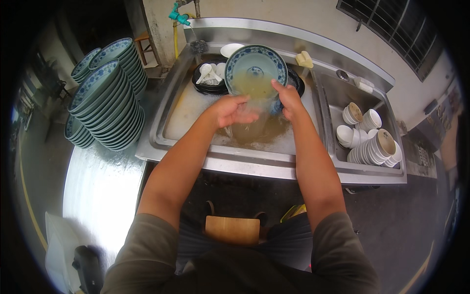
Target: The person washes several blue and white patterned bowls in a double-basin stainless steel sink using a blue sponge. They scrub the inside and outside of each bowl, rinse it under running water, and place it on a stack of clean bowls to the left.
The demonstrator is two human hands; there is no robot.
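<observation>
A large blue-patterned ceramic bowl (pixel 253 66) is tilted over the left basin of a steel sink (pixel 257 165), and cloudy water runs over its lower rim. My right hand (pixel 290 97) grips the bowl's right rim, thumb on the inner side. Below the lower left of the bowl is my left hand (pixel 237 110), fingers apart, in the pouring water; it does not grip the bowl. Foamy, brownish water lies in the basin. Black bowls (pixel 211 88) with white spoons (pixel 205 71) in them stand behind my left hand. More dark dishes (pixel 295 82) are partly hidden behind the bowl.
Tall stacks of blue-patterned bowls (pixel 106 106) stand on the steel table (pixel 99 191) at left. Small white bowls (pixel 371 150) fill part of the right basin. Water runs from a green tap (pixel 180 16) near a scouring pad (pixel 199 46). A yellow sponge (pixel 304 59) lies on the back ledge.
</observation>
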